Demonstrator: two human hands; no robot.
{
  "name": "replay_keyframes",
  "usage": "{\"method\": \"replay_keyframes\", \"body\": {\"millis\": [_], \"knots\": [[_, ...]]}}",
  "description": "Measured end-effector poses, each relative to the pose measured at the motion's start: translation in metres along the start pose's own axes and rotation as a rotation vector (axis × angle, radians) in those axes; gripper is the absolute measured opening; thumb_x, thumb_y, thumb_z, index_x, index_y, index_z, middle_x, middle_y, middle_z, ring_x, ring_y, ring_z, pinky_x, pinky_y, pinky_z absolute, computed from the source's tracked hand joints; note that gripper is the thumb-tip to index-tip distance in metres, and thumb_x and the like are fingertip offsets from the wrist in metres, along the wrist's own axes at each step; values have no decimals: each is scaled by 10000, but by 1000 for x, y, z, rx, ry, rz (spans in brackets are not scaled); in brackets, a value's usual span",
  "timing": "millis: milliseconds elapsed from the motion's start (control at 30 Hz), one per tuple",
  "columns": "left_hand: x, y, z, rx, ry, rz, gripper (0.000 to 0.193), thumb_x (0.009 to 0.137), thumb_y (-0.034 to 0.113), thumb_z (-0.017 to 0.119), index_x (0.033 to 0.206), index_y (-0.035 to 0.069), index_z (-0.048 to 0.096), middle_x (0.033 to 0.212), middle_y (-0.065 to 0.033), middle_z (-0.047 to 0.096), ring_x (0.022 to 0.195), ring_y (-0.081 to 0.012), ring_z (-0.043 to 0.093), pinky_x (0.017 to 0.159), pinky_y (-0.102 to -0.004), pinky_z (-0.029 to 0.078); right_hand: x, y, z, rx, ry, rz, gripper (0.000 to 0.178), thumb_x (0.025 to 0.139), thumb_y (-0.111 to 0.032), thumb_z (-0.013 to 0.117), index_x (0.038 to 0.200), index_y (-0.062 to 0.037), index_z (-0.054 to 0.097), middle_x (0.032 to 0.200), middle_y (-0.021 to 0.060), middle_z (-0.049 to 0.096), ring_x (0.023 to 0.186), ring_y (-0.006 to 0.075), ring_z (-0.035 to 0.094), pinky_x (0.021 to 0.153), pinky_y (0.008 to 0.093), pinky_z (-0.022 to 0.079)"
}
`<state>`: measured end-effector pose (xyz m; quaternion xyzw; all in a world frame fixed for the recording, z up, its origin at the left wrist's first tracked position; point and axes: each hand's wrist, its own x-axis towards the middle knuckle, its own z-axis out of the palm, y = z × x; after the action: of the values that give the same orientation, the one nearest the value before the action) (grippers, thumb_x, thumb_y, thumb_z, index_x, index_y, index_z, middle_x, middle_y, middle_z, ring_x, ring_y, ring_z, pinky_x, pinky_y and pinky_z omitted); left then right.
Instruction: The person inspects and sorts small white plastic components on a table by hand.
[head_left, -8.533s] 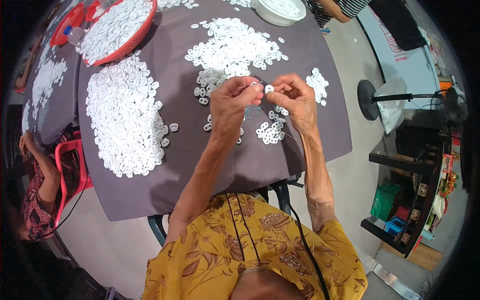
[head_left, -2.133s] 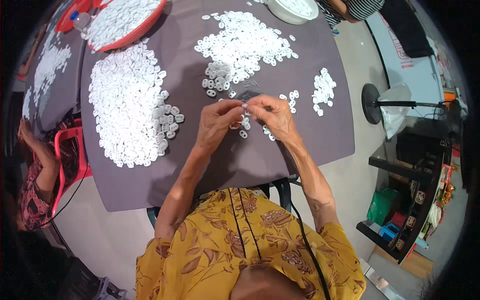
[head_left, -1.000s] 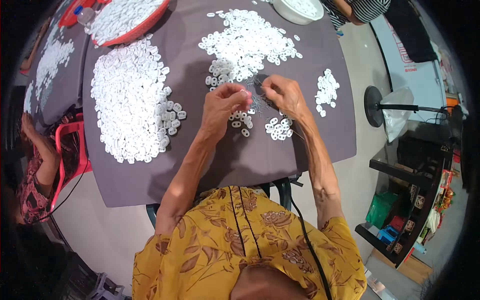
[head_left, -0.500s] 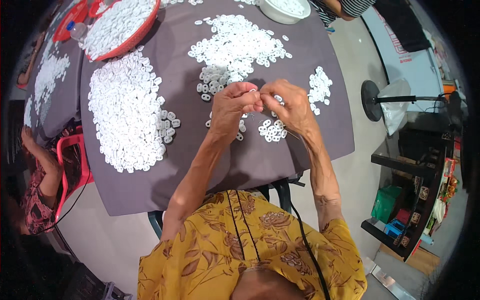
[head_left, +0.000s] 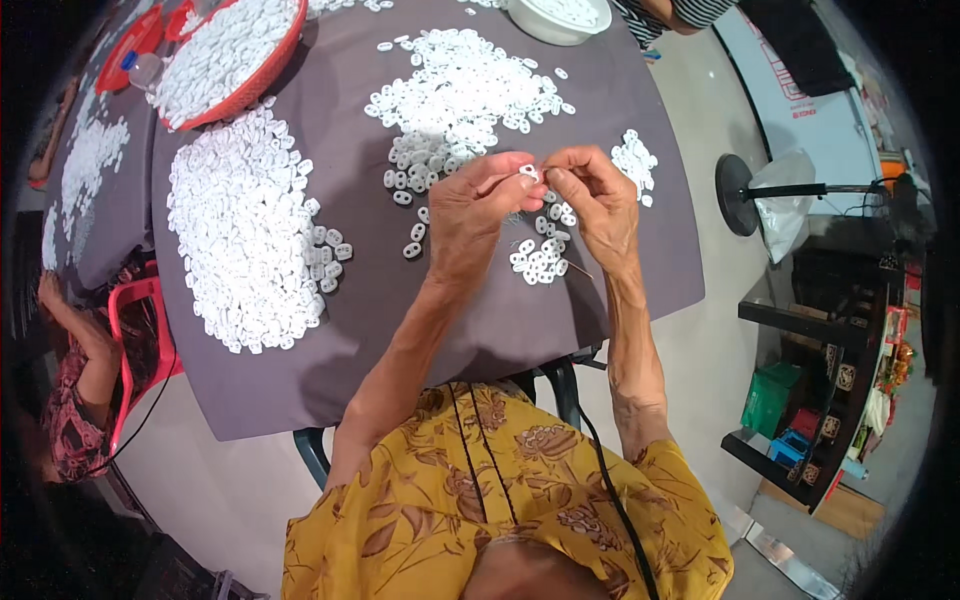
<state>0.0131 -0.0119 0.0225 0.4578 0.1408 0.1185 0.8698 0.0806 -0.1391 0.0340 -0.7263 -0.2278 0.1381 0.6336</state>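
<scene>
My left hand (head_left: 478, 205) pinches a small white oval piece with two holes (head_left: 528, 171) between thumb and fingers. Close beside it, the thumb and index finger of my right hand (head_left: 600, 200) are pressed together at the piece's right edge. What lies between them is too small to make out. Below the hands is a small cluster of white oval pieces (head_left: 539, 262), with a thin brown stick (head_left: 578, 270) at its right. A large heap of like pieces (head_left: 465, 90) spreads beyond my hands.
A broad pile of white pieces (head_left: 240, 240) covers the table's left side, below a red basket (head_left: 245, 95) full of them. A white bowl (head_left: 560, 30) stands at the far edge. A smaller pile (head_left: 633, 165) lies at right. Other people sit at far right and left.
My hands have drawn slightly apart, the right one moving right and its fingers turning. The white piece in my left fingers now shows more plainly.
</scene>
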Motion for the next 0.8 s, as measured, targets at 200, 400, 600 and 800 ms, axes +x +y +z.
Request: {"method": "replay_keyframes", "body": {"millis": [200, 400, 600, 800], "knots": [[-2, 0, 1, 1, 9, 9, 208, 778, 25, 587, 964, -67, 589, 839, -116, 627, 720, -139, 608, 661, -240, 508, -1, -5, -1, -54, -57, 6, 56, 834, -35, 552, 866, 11, 556, 830, 37, 585, 756, 91, 536, 689, 217, 436], [-4, 2, 0, 24, 30, -18, 194, 775, 36, 590, 947, -53, 600, 812, -86, 630, 697, -112, 593, 656, -219, 491, -3, -3, 1, -104, -65, -6, 59, 833, -37, 555, 869, 9, 557, 827, 36, 586, 751, 93, 536, 689, 218, 436], [-4, 0, -3, 59, 30, 10, 199, 769, 33, 587, 948, -52, 602, 794, -81, 631, 683, -103, 589, 648, -210, 483, -3, -2, 2, -142, -71, -26, 64, 832, -37, 556, 875, 10, 563, 809, 30, 588, 737, 89, 538, 669, 216, 439], [-5, -1, -4, 59, 27, 16, 192, 765, 22, 581, 940, -55, 605, 781, -81, 631, 674, -101, 589, 638, -208, 482, -1, -7, 3, -229, -80, -87, 64, 823, -30, 558, 854, 23, 575, 762, 24, 595, 693, 78, 533, 621, 204, 428]]}}
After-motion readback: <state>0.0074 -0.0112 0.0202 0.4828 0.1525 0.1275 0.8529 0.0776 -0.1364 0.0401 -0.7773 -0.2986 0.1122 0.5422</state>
